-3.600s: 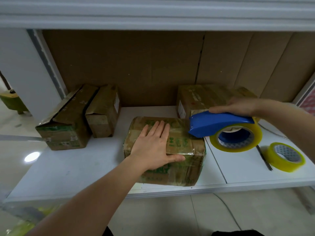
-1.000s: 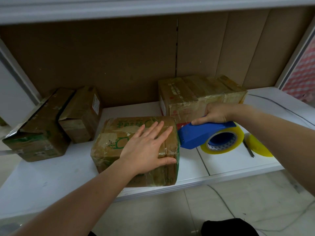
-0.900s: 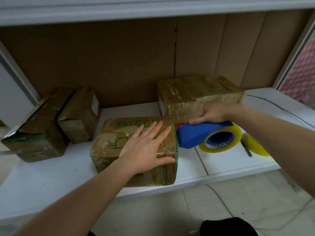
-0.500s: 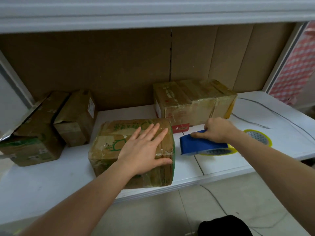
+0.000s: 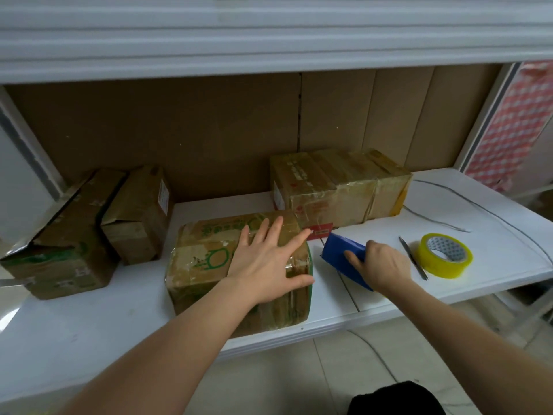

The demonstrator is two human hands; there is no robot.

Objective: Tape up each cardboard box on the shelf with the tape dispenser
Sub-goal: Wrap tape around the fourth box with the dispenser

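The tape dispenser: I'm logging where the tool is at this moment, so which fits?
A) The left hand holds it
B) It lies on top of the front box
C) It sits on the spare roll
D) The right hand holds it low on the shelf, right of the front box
D: the right hand grips the blue tape dispenser down by the white shelf, beside the front box, while the left hand lies flat on that box.

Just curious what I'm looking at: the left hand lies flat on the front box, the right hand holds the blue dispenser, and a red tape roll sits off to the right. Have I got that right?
Nearly. The tape roll is yellow, not red, as the head view shows. The rest holds: the left hand lies flat on the front box, and the right hand holds the blue dispenser.
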